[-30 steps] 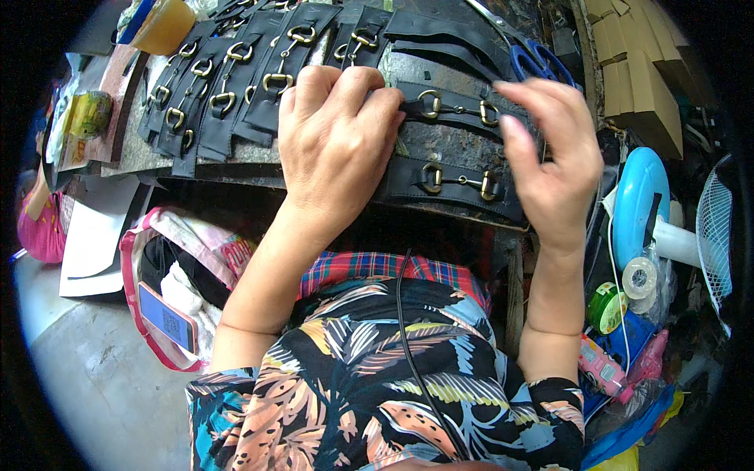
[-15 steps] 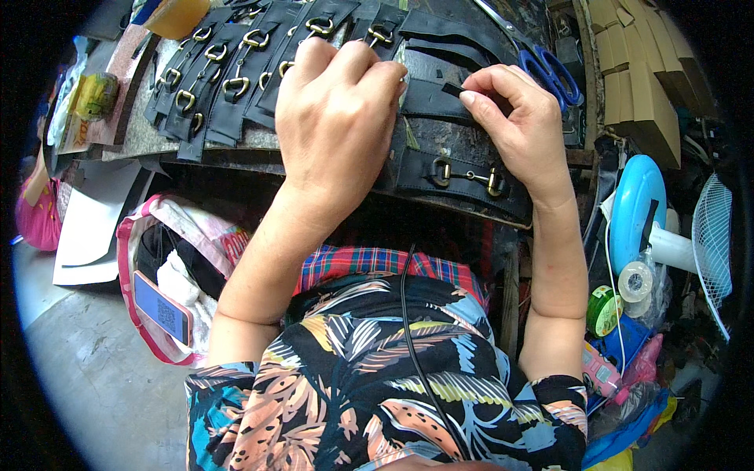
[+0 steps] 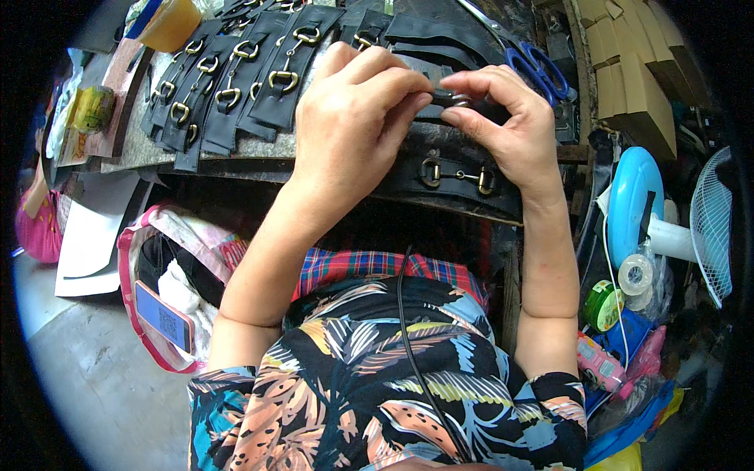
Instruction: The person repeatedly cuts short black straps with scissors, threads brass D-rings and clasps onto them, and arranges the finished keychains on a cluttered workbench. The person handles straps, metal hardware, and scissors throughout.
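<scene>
My left hand [image 3: 353, 118] is closed, thumb and forefinger pinched at one end of a small metal fitting [image 3: 459, 100]. Facing it, my right hand [image 3: 506, 118] curls its thumb and forefinger around the fitting's other side, where a short black strip [image 3: 441, 96] shows. Exactly how strip and fitting join is hidden by the fingers. Below the hands, a black leather strap [image 3: 455, 196] with a brass-coloured horsebit buckle [image 3: 457, 176] lies along the bench's front edge. More black straps with such buckles [image 3: 283, 78] lie in overlapping rows to the left.
Blue-handled scissors [image 3: 538, 71] lie right of the hands, near plain black straps [image 3: 432, 38]. Cardboard pieces [image 3: 636, 102] are stacked at the far right, above a blue and white fan [image 3: 636, 204]. A bag holding a phone [image 3: 163, 315] stands below the bench at left.
My hands have come together; the right hand, with the black strip, has moved slightly left to meet the left hand. The metal fitting now shows between the fingers.
</scene>
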The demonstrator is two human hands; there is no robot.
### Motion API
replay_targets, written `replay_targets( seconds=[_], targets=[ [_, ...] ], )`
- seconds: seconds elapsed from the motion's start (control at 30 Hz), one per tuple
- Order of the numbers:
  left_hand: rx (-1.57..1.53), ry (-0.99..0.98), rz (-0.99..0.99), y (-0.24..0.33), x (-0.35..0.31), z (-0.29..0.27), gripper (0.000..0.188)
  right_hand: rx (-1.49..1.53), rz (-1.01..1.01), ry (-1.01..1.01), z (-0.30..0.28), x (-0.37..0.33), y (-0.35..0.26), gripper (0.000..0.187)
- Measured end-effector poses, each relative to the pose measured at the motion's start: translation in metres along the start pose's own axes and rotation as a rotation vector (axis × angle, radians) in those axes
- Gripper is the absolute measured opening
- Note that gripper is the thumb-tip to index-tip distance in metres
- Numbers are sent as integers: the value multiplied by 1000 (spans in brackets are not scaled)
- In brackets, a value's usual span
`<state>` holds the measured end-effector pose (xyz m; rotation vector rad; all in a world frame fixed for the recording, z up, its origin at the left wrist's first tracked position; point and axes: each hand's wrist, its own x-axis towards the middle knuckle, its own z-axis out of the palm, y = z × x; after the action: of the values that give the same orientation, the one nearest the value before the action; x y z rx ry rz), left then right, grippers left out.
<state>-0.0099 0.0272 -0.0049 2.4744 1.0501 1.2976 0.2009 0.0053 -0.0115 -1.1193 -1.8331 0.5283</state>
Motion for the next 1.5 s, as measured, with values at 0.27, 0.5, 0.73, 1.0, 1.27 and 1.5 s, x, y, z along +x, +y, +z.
replay_targets(
  seconds=[0.27,0.5,0.73,1.0,1.27,1.5],
  targets=[
    [38,19,50,2,-5,5,15,-29,-89,-22,-1,1,3,13],
    [47,2,82,3,-5,13,21,-109,-136,-20,0,3,2,16],
    [-19,-35,-36,5,-4,-8,17,-348,-126,-132,-27,-7,-3,23],
    [-214,-80,-205,12,-7,-13,17,83,226,-115,-34,-24,-5,17],
    [24,-118,-104,8,-8,-6,14,214,265,-137,-46,-29,-4,32],
    [78,-156,-46,9,-7,-8,13,148,339,-60,-50,-31,-4,23]
  ],
)
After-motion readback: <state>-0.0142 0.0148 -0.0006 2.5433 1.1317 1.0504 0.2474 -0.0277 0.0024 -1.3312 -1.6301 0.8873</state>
